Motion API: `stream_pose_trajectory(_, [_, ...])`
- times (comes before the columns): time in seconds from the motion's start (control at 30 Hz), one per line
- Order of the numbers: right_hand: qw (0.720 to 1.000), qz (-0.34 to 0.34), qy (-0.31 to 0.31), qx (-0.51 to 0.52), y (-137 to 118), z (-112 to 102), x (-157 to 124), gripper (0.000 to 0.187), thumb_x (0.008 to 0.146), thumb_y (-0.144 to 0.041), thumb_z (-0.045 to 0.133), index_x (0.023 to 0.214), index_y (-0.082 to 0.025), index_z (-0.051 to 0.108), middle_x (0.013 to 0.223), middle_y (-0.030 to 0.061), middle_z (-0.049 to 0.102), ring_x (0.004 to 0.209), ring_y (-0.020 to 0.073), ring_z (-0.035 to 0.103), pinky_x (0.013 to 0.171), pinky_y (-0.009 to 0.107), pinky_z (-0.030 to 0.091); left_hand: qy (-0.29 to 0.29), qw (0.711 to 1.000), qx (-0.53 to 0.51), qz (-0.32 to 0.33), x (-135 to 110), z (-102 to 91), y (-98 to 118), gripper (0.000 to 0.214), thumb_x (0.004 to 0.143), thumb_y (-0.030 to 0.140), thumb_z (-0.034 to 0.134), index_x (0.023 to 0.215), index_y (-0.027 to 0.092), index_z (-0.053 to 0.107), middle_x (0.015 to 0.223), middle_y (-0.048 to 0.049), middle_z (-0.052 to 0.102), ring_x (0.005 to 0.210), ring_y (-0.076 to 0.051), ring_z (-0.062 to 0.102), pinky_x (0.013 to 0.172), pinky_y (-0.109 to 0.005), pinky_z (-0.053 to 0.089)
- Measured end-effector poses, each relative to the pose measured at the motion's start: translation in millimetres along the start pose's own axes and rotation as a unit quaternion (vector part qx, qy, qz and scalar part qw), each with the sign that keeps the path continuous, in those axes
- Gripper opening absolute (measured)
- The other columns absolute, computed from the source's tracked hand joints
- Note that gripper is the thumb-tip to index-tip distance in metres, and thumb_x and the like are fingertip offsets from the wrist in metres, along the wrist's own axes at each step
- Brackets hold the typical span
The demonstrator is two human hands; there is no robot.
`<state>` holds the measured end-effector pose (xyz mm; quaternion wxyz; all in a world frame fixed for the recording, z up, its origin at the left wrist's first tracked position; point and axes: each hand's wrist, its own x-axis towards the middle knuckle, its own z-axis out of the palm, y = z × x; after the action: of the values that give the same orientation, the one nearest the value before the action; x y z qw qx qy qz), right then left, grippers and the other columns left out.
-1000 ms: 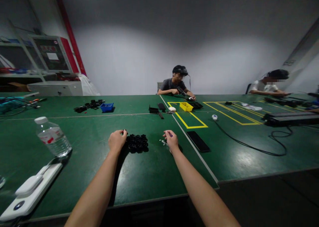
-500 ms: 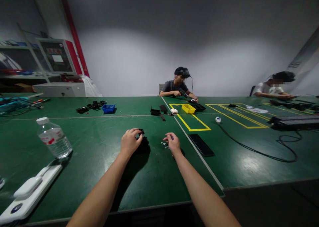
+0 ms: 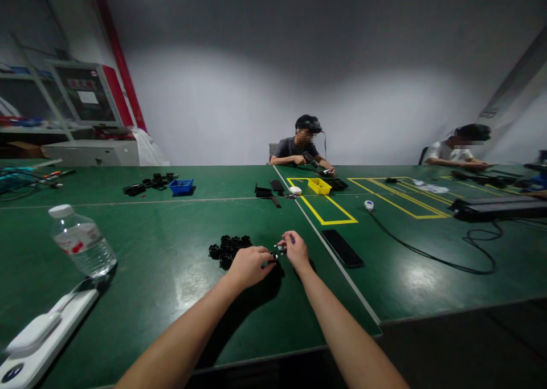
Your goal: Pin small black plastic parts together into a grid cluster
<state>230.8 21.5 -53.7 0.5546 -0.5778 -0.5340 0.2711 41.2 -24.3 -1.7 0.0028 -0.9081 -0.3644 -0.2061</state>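
My left hand [image 3: 251, 267] pinches a small black part [image 3: 274, 256] between thumb and fingers, just above the green table. Behind and to the left of it lies a cluster of similar black parts [image 3: 225, 250], partly covered by the hand. My right hand [image 3: 296, 251] is closed, thumb against fingers, close to the right of the black part. A bit of purple shows at its fingers, too small to name. Between the two hands lie several tiny silvery pieces [image 3: 280, 247].
A black phone [image 3: 342, 248] lies right of my right hand. A water bottle [image 3: 83, 242] and a white power strip [image 3: 51, 332] are at left. Farther back are a blue bin [image 3: 182, 187], a yellow bin [image 3: 319, 186] and a person [image 3: 301, 147] at work; another person [image 3: 455, 150] sits right.
My left hand has moved right from the cluster of black parts, carrying one black part to beside my right hand. The cluster is now more exposed. My right hand has barely moved.
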Motion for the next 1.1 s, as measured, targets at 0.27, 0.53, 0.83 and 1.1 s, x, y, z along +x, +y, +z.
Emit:
stream_pose_trajectory(0.27, [0.988, -0.035, 0.014, -0.148, -12.8, -5.9, -9.8, 0.015, 0.073, -0.034, 0.060, 0.077, -0.024, 0.051, 0.071, 0.0003, 0.067, 0.069, 0.0206, 0.065, 0.065, 0.029, 0.046, -0.068, 0.998, 0.003, 0.015, -1.4, 4.5, 9.6, 0.017, 0.091, 0.029, 0.054, 0.099, 0.024, 0.067, 0.099, -0.0025, 0.068, 0.087, -0.017, 0.066, 0.077, -0.026, 0.051])
stream_pose_trajectory(0.53, [0.987, -0.027, -0.023, -0.156, -16.8, -8.3, -11.2, 0.020, 0.067, -0.024, 0.065, 0.080, -0.025, 0.049, 0.076, -0.0025, 0.069, 0.073, 0.0188, 0.067, 0.069, 0.028, 0.046, -0.103, 0.994, 0.016, 0.004, -0.8, 8.1, 16.7, 0.021, 0.091, 0.030, 0.051, 0.110, 0.021, 0.053, 0.104, -0.0059, 0.064, 0.092, -0.022, 0.065, 0.078, -0.031, 0.053])
stream_pose_trajectory(0.83, [0.980, -0.042, -0.042, -0.192, -16.4, -9.1, -9.4, 0.022, 0.065, -0.015, 0.068, 0.076, -0.024, 0.051, 0.076, -0.0022, 0.069, 0.074, 0.0180, 0.066, 0.069, 0.028, 0.045, -0.107, 0.991, 0.039, 0.064, -1.0, -1.4, 6.1, 0.033, 0.090, 0.030, 0.050, 0.122, 0.024, 0.052, 0.102, -0.0062, 0.064, 0.086, -0.022, 0.066, 0.073, -0.031, 0.052])
stream_pose_trajectory(1.1, [0.980, -0.049, -0.032, -0.191, -18.1, -10.0, -9.6, 0.019, 0.064, -0.016, 0.067, 0.068, -0.023, 0.050, 0.069, -0.0037, 0.067, 0.067, 0.0170, 0.063, 0.065, 0.027, 0.044, -0.102, 0.990, 0.050, 0.078, -0.1, -6.7, 5.7, 0.033, 0.088, 0.032, 0.054, 0.120, 0.024, 0.056, 0.101, -0.0054, 0.065, 0.086, -0.022, 0.067, 0.073, -0.031, 0.052])
